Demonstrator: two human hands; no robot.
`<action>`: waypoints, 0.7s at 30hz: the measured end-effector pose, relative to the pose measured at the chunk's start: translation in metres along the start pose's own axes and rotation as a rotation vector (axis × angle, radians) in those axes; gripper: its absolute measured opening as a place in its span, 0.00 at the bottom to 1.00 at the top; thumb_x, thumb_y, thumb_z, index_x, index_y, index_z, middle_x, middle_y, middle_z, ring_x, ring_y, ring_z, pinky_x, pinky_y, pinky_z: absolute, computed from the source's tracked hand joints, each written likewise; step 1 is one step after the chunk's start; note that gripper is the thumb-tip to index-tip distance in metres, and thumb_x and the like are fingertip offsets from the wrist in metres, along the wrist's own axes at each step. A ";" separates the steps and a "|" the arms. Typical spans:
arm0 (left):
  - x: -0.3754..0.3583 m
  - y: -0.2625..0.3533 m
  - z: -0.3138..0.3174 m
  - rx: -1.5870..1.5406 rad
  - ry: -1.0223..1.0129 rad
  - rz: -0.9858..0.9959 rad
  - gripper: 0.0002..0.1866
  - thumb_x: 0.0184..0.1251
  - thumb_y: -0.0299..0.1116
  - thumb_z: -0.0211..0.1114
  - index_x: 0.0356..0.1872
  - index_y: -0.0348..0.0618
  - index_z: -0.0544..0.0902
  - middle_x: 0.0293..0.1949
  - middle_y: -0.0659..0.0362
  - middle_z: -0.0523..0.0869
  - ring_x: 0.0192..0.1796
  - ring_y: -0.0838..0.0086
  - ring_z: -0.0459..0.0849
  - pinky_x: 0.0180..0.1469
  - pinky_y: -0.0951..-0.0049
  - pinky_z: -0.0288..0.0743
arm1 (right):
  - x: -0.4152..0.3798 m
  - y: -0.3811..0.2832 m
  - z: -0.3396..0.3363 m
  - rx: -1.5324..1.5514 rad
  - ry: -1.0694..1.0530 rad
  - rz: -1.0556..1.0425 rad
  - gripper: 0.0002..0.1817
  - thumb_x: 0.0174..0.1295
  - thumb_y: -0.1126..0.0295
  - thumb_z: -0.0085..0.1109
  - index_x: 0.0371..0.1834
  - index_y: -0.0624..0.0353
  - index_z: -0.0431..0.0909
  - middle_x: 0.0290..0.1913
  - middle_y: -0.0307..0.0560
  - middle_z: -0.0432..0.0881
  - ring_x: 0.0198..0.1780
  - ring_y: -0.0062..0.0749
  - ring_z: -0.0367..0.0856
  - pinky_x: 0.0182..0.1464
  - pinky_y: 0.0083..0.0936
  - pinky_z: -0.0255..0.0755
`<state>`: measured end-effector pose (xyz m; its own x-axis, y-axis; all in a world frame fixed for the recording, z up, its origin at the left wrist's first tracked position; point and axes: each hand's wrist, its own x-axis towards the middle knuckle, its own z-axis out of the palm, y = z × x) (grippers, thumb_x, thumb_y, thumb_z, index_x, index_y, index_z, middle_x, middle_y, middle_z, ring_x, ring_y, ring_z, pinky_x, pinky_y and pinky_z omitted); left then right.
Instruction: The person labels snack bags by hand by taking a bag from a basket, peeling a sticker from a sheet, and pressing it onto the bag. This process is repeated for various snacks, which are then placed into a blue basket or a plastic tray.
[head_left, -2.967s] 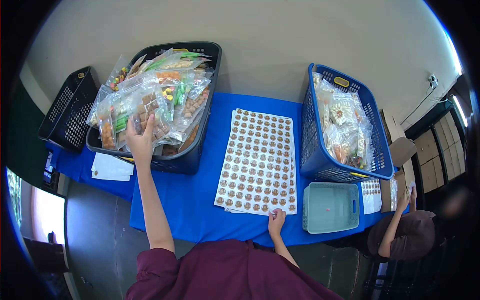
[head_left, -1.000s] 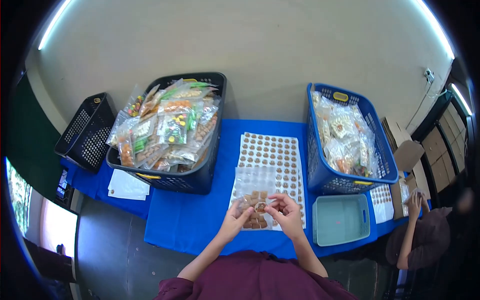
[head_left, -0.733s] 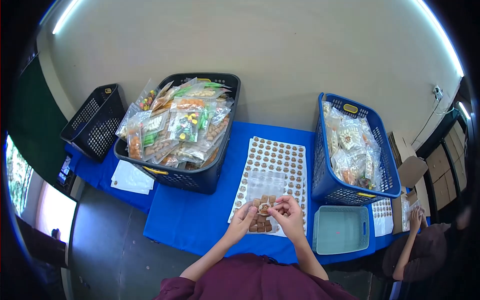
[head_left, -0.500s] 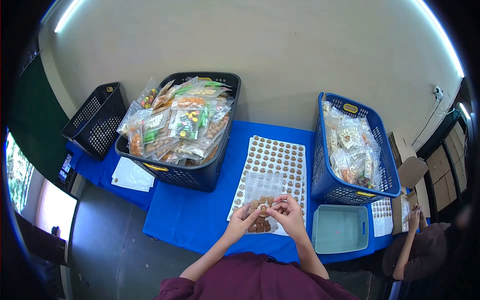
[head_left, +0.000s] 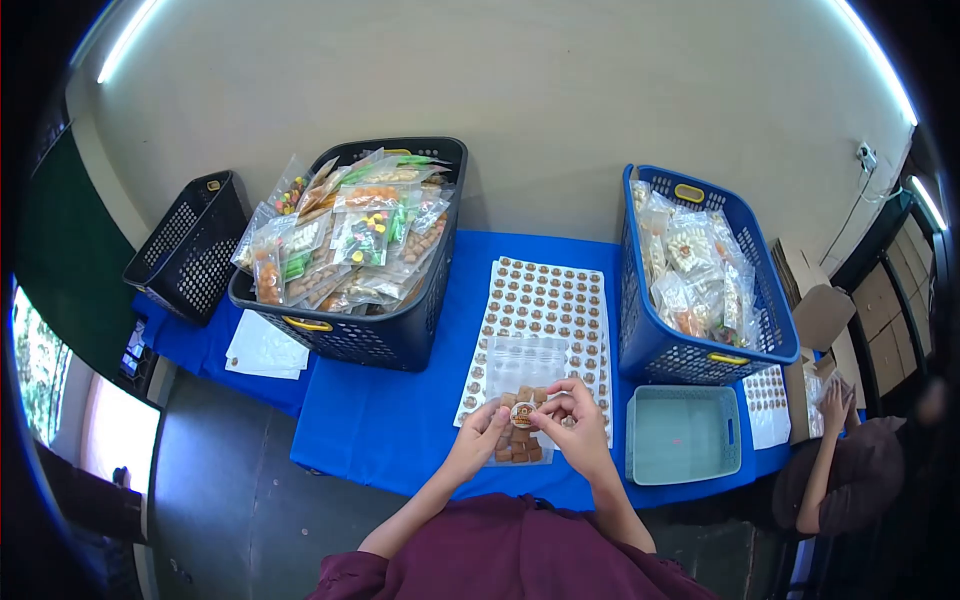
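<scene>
A clear zip pouch (head_left: 522, 360) with brown cube-shaped snacks in its lower part is in front of me, over the sticker sheets. A round brown-and-white sticker (head_left: 522, 414) shows on the pouch front, between my thumbs. My left hand (head_left: 474, 440) is closed at the pouch's left side, its thumb right at the sticker. From the other side my right hand (head_left: 578, 432) pinches at the sticker's right edge with thumb and bent fingers. Beneath lie white sheets of round stickers (head_left: 548, 300) on the blue tablecloth (head_left: 390, 425).
A dark basket (head_left: 440, 300) heaped with filled snack pouches (head_left: 360, 240) stands to the left, another dark basket (head_left: 190, 255) beyond it. At right are a blue basket (head_left: 700, 350) of pouches and a pale green tray (head_left: 685, 440). Another person's hand (head_left: 833, 408) works at far right.
The view has shifted slightly. Both hands stay at the pouch and sticker; the round sticker now faces me more fully, with my thumbs at its sides.
</scene>
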<state>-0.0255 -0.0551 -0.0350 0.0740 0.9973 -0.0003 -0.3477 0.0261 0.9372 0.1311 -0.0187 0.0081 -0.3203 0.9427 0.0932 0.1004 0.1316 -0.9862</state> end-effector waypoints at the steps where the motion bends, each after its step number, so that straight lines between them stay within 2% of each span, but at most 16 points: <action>1: -0.002 -0.001 -0.002 0.012 -0.006 -0.037 0.20 0.68 0.40 0.51 0.52 0.34 0.69 0.45 0.56 0.78 0.44 0.80 0.78 0.43 0.82 0.72 | -0.004 -0.003 0.001 -0.009 0.003 -0.004 0.17 0.50 0.78 0.61 0.41 0.61 0.65 0.27 0.41 0.79 0.25 0.12 0.68 0.29 0.10 0.61; 3: -0.005 -0.004 -0.007 0.030 -0.013 -0.108 0.18 0.68 0.38 0.52 0.51 0.35 0.69 0.44 0.56 0.79 0.42 0.79 0.79 0.41 0.82 0.73 | -0.010 -0.009 0.004 -0.024 0.012 -0.003 0.17 0.51 0.78 0.60 0.41 0.62 0.65 0.27 0.40 0.79 0.25 0.11 0.68 0.29 0.10 0.61; 6: -0.010 0.005 0.001 0.003 -0.022 -0.079 0.17 0.66 0.35 0.55 0.51 0.35 0.69 0.41 0.56 0.80 0.38 0.80 0.80 0.36 0.84 0.72 | -0.014 -0.016 0.008 -0.031 0.039 0.010 0.17 0.51 0.78 0.60 0.42 0.62 0.65 0.26 0.39 0.78 0.24 0.11 0.67 0.28 0.10 0.60; 9: -0.015 0.015 0.007 -0.090 -0.019 -0.091 0.17 0.64 0.30 0.56 0.52 0.34 0.70 0.43 0.56 0.80 0.43 0.77 0.79 0.45 0.78 0.74 | -0.017 -0.018 0.012 -0.087 0.074 0.007 0.17 0.50 0.77 0.60 0.42 0.62 0.65 0.24 0.39 0.78 0.21 0.11 0.65 0.25 0.12 0.58; 12: -0.016 0.010 0.003 -0.038 -0.038 -0.054 0.18 0.65 0.33 0.56 0.52 0.33 0.67 0.42 0.56 0.80 0.42 0.78 0.80 0.38 0.81 0.74 | -0.019 -0.018 0.019 -0.240 0.115 0.012 0.20 0.49 0.73 0.62 0.44 0.61 0.66 0.21 0.40 0.77 0.18 0.13 0.62 0.20 0.16 0.56; 14: -0.017 0.004 -0.002 -0.038 0.031 -0.105 0.18 0.65 0.32 0.55 0.53 0.32 0.67 0.43 0.55 0.79 0.43 0.76 0.80 0.42 0.79 0.75 | -0.019 -0.016 0.025 -0.330 0.163 0.046 0.23 0.48 0.70 0.65 0.45 0.60 0.66 0.22 0.41 0.76 0.18 0.14 0.62 0.19 0.17 0.54; 17: -0.015 0.015 -0.006 -0.077 0.039 -0.121 0.18 0.66 0.32 0.54 0.53 0.32 0.67 0.43 0.55 0.79 0.44 0.75 0.80 0.44 0.77 0.75 | -0.013 0.012 0.024 -0.535 0.358 -0.124 0.28 0.46 0.66 0.68 0.48 0.59 0.65 0.26 0.41 0.77 0.19 0.15 0.62 0.20 0.18 0.57; 21: -0.019 0.029 -0.006 -0.064 -0.007 -0.149 0.16 0.65 0.29 0.54 0.51 0.33 0.69 0.43 0.56 0.79 0.44 0.77 0.79 0.48 0.77 0.73 | -0.010 0.020 0.029 0.157 0.139 0.039 0.22 0.48 0.67 0.68 0.44 0.62 0.69 0.32 0.41 0.78 0.27 0.16 0.72 0.30 0.19 0.67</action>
<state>-0.0423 -0.0731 -0.0098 0.1356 0.9815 -0.1350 -0.3911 0.1782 0.9029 0.1089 -0.0347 -0.0164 -0.1848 0.9808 0.0615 -0.0408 0.0549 -0.9977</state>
